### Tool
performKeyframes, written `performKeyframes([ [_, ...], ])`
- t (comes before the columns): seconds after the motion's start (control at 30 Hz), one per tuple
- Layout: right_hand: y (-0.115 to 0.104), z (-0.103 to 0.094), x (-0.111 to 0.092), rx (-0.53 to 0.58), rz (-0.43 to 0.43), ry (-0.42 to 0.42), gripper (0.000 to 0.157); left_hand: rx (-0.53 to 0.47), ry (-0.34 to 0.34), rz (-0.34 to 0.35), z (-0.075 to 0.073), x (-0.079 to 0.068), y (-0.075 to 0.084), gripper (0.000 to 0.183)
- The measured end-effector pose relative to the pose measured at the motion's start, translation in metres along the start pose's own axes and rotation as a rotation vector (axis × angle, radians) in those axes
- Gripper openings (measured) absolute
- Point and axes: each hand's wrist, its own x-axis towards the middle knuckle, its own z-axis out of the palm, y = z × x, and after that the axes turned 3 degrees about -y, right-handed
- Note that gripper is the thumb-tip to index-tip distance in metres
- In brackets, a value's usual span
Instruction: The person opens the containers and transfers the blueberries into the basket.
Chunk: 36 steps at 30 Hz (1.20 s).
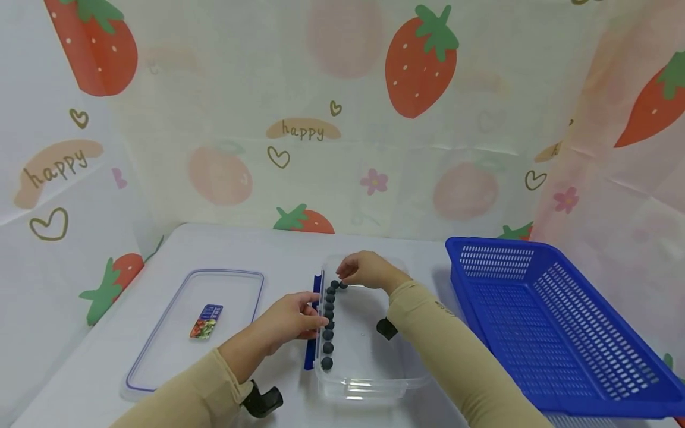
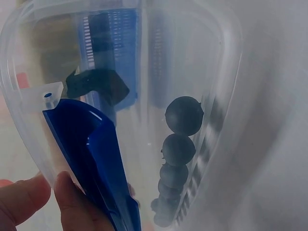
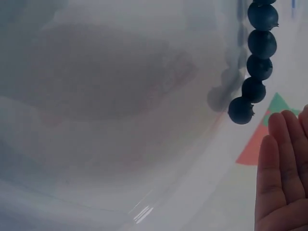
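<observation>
A clear plastic container (image 1: 374, 380) stands at the table's middle. Several blueberries (image 1: 328, 315) lie in a row along its left wall, and they show too in the left wrist view (image 2: 184, 115) and the right wrist view (image 3: 260, 53). My left hand (image 1: 316, 318) holds the container's left rim at the blue latch (image 1: 310, 351), with fingertips (image 2: 72, 202) against the latch (image 2: 91, 149). My right hand (image 1: 348, 276) hovers over the far end, just beside the last blueberry (image 1: 343, 286). Its fingers (image 3: 284, 168) are straight and hold nothing.
The container's lid (image 1: 160, 351) lies flat at the left, with a small label (image 1: 206, 321) on it. A blue perforated basket (image 1: 562, 333) stands close at the right. A strawberry-print sheet closes off the back and both sides.
</observation>
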Motion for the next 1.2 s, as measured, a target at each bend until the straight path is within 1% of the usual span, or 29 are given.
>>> performKeyframes([
  [0.13,0.0038,0.0017,0.0017,-0.031,0.022,-0.032,0.021,0.005,0.006,-0.003,0.0012,-0.0006,0.0013,0.065],
  [0.27,0.0054,0.0028,0.0032,-0.047,0.052,-0.041,0.024,0.007,0.004,0.003,0.0010,-0.0011,0.0015,0.064],
  [0.43,0.0063,0.0029,0.0036,-0.071,0.078,-0.044,0.024,0.004,0.000,0.009,0.0002,-0.0010,0.0007,0.065],
  [0.73,0.0073,0.0054,0.0042,-0.135,0.089,-0.057,0.022,0.004,0.004,-0.001,0.0019,-0.0020,0.0023,0.066],
  [0.97,0.0037,0.0086,0.0004,-0.096,0.146,-0.103,0.019,0.000,0.009,-0.001,0.0031,-0.0032,0.0033,0.066],
  [1.03,0.0033,0.0093,-0.0002,-0.100,0.160,-0.115,0.019,0.001,0.009,0.002,0.0034,-0.0032,0.0033,0.066],
  [1.2,0.0024,0.0096,-0.0001,-0.101,0.142,-0.150,0.019,0.003,0.006,0.004,0.0034,-0.0026,0.0031,0.066],
])
